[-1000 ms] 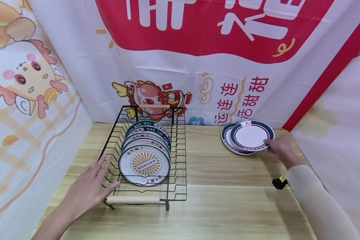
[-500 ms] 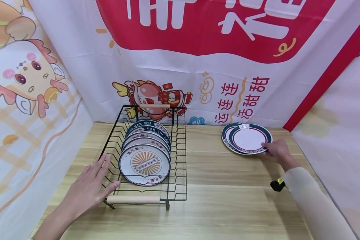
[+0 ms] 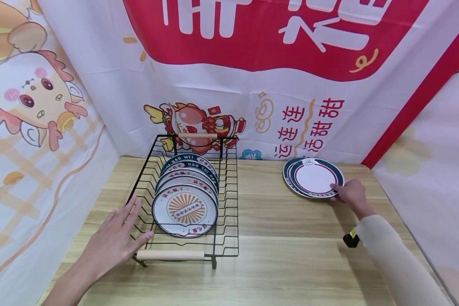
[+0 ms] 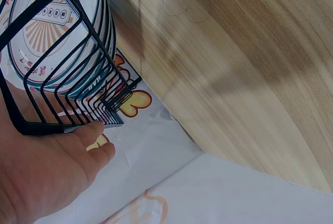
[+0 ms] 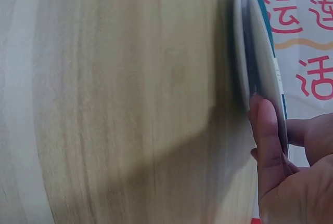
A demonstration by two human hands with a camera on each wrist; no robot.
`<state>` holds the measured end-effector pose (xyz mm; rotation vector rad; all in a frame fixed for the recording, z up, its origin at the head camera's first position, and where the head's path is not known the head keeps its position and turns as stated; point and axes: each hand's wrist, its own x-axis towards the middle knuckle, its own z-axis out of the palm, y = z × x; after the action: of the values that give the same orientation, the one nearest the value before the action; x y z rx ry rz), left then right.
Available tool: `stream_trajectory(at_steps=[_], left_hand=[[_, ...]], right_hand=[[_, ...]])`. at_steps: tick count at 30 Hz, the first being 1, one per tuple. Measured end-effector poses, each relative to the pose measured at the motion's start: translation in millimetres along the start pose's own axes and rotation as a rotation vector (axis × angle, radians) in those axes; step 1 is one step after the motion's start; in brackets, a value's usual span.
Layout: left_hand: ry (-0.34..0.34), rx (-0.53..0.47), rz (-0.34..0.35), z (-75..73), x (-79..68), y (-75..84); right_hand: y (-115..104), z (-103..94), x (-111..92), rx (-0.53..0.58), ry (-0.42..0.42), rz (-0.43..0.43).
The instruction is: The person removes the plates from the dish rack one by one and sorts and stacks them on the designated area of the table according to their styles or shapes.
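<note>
A black wire dish rack (image 3: 227,256) with wooden handles stands on the table. Several plates stand upright in it, the front plate (image 3: 185,212) showing a sunburst print. My left hand (image 3: 112,238) rests along the rack's left side, fingers extended; in the left wrist view that hand (image 4: 47,172) touches the black frame. To the right, my right hand (image 3: 352,196) pinches the near right rim of a white plate (image 3: 314,178) with a dark green border. Beneath it lies a second plate (image 3: 287,179), mostly covered. In the right wrist view, thumb and fingers straddle the held plate's edge (image 5: 269,73).
A small black object (image 3: 351,240) with a yellow mark shows beside the right sleeve, apparently at the wrist. A printed cloth (image 3: 252,102) hangs close behind the rack and plates. More cloth borders the wooden table (image 3: 283,263) on the left and right.
My right hand has moved slightly left and down, bringing the pinched plate lower and more fully over the second plate. My left hand and the rack have not moved.
</note>
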<state>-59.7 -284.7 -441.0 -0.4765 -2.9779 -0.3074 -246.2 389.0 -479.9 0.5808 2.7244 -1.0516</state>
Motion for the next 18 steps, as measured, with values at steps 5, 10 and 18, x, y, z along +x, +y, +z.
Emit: stream_trajectory(at_steps=[5,10,18], left_hand=[[0.004,0.003,-0.002,0.0,0.0,-0.2],[0.006,0.002,-0.003,1.5,0.1,-1.2],[0.022,0.002,-0.006,0.0,-0.7,0.3]], right_hand=[[0,5.1,-1,-0.061,0.034,-0.048],[-1,10.3,-1,-0.083,0.038,-0.047],[-2,23.0,1,-0.146,0.065,-0.092]])
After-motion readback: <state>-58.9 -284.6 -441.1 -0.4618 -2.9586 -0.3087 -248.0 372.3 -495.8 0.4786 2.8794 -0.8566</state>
